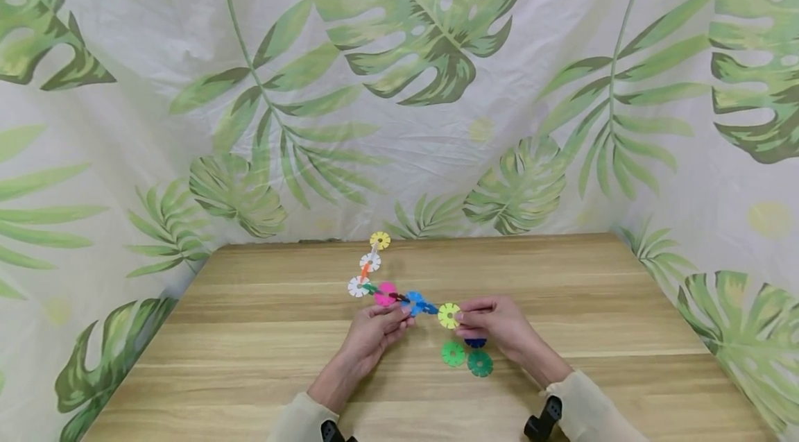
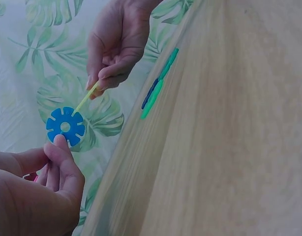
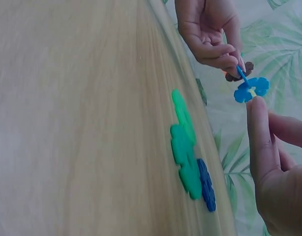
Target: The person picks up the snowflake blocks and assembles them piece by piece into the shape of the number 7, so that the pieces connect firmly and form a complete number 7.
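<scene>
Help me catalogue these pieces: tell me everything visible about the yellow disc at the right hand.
The yellow disc is thin, flat and round, with a hole in its centre and slots cut in around its rim; it looks like plastic. It is raised above the table, face-on in the head view and edge-on in the left wrist view. The right hand pinches one edge; the opposite edge joins a blue disc, apparently slot to slot.

Texts, labels, brands, numbers and signs: none legible in any view; slotted discs (image 1: 448,354), no readable marking; worktop (image 1: 250,345), likewise; leaf-print cloth (image 1: 399,137), likewise; black wrist devices (image 1: 544,418), too small for any marking to be made out.
</scene>
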### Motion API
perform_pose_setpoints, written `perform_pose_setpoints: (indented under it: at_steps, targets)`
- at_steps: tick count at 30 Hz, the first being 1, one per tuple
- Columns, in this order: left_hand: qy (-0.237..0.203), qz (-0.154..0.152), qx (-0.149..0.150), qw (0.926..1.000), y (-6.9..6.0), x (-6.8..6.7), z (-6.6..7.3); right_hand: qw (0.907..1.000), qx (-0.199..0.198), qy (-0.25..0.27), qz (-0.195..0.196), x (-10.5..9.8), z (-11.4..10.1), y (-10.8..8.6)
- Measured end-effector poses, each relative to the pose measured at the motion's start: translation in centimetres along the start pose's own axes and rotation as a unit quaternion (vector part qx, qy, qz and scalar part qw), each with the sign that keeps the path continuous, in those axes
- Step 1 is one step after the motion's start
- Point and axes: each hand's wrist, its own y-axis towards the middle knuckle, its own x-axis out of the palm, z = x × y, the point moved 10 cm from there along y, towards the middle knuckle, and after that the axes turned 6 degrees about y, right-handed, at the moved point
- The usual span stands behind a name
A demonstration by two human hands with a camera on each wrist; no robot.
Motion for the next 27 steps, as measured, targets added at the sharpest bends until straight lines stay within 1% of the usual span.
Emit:
perform_pose_setpoints:
  at_steps: [4, 8, 14, 20, 24, 27]
  targets:
    - [0.001, -0.005, 0.001, 1.0, -0.2, 0.3, -0.1, 0.9999, 0.007, 0.01, -0.008, 0.5, 0.2, -0.1]
    - [0.002, 0.0, 0.006, 1.0, -0.2, 0.3, -0.1, 0.9999, 0.012, 0.012, -0.003, 0.6, 0.4, -0.1]
    - [0.019, 0.014, 0.011, 0.9997, -0.5, 0.1, -0.2, 0.9998, 0.015, 0.017, 0.001, 0.8, 0.7, 0.1]
    - [0.033, 0.028, 0.003, 0.9991, -0.7, 0.0, -0.6, 0.9992, 0.028, 0.029, 0.001, 1.0, 1.2, 0.3]
    - [0.034, 0.023, 0.0, 0.9992, -0.7, 0.2, -0.8, 0.9986, 0.036, 0.037, -0.006, 1.0, 1.4, 0.3]
    - [0.029, 0.017, -0.004, 0.9994, -0.6, 0.3, -1.1, 0.9989, 0.038, 0.024, -0.01, 1.1, 1.2, 0.3]
